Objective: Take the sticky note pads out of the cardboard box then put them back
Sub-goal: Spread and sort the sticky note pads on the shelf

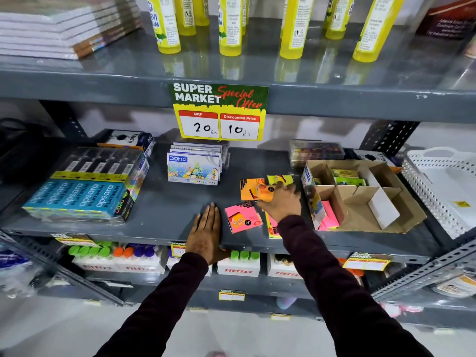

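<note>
An open cardboard box [391,217] with card dividers sits on the middle shelf at the right; green pads [347,179] lie in its far compartments and a pink pad [329,215] stands in its near left one. On the shelf left of the box lie a pink sticky note pad [243,219], an orange pad [248,189], a yellow pad [279,179] and a yellow-pink pad [273,229] partly under my wrist. My right hand [282,202] grips a small orange pad [266,193] above them. Fingers together, my left hand [206,233] lies flat on the shelf's front edge.
The grey metal shelf [164,202] also holds pencil packs [85,197] at left, oil pastel boxes [194,166] at the back and a white perforated tray [443,186] at far right. A price sign [219,112] hangs above. Yellow bottles stand on the upper shelf.
</note>
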`<state>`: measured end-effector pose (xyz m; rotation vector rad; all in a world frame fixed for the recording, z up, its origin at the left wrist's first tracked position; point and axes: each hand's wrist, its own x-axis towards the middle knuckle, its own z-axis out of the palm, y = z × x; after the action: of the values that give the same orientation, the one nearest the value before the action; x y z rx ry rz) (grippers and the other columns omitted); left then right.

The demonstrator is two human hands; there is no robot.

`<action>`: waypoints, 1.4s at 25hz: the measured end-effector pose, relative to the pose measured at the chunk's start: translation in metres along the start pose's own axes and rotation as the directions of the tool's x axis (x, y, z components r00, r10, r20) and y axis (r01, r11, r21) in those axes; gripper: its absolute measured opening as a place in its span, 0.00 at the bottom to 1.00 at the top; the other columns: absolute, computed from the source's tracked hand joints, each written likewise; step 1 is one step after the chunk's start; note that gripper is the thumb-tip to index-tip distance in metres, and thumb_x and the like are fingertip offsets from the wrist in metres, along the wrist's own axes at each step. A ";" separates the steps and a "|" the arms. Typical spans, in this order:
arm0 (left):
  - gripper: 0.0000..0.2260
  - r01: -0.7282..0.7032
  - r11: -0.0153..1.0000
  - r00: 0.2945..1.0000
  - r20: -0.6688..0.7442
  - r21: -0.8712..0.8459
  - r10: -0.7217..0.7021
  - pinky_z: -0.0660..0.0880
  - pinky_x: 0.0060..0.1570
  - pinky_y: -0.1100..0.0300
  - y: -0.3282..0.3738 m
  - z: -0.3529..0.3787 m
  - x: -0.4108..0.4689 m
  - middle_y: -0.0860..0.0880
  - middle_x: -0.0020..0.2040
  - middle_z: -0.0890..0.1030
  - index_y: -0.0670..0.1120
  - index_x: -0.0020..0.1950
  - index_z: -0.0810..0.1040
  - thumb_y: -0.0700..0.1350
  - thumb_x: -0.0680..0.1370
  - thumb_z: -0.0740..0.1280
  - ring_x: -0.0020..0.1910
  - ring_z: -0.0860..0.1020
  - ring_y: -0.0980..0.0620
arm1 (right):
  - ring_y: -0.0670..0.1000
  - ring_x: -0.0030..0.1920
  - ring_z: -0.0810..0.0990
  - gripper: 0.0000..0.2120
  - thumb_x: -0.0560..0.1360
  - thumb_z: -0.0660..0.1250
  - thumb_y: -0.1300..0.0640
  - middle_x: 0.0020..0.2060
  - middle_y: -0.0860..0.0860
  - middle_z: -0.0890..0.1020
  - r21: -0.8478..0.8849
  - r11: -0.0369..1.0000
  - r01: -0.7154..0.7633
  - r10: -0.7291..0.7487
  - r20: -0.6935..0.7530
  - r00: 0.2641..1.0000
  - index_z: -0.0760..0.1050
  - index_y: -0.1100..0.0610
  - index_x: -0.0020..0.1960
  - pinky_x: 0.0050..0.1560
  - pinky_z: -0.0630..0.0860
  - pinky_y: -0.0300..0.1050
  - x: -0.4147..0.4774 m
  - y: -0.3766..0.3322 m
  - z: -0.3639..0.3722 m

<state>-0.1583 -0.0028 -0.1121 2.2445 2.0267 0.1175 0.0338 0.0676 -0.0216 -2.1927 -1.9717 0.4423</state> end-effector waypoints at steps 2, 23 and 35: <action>0.52 -0.001 1.000 1.000 0.009 0.008 0.001 0.39 0.75 0.51 -0.001 0.001 0.000 0.41 0.79 0.43 0.38 0.76 0.39 0.66 0.69 0.65 0.78 0.42 0.44 | 0.66 0.68 0.68 0.36 0.70 0.70 0.43 0.67 0.65 0.69 0.043 0.999 0.012 -0.012 0.021 1.000 0.66 0.64 0.69 0.66 0.70 0.55 0.020 -0.021 0.000; 0.53 0.003 0.995 1.000 0.006 0.100 -0.003 0.42 0.76 0.49 0.001 0.001 0.001 0.42 0.77 0.38 0.37 0.75 0.37 0.67 0.71 0.66 0.77 0.39 0.44 | 0.65 0.70 0.67 0.44 0.69 0.68 0.35 0.69 0.63 0.68 -0.096 0.991 -0.094 0.112 0.194 0.975 0.62 0.64 0.71 0.68 0.68 0.56 -0.032 0.043 0.007; 0.53 0.013 1.000 1.000 0.004 0.021 -0.013 0.40 0.76 0.50 -0.001 0.003 0.001 0.41 0.79 0.42 0.39 0.75 0.38 0.66 0.68 0.66 0.78 0.42 0.45 | 0.60 0.64 0.71 0.37 0.71 0.66 0.39 0.63 0.61 0.73 -0.041 0.989 0.140 -0.140 0.002 0.990 0.66 0.65 0.68 0.65 0.69 0.52 -0.036 -0.014 0.025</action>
<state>-0.1584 -0.0018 -0.1157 2.2419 2.0493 0.0904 0.0093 0.0318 -0.0364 -2.0591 -2.1349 0.3836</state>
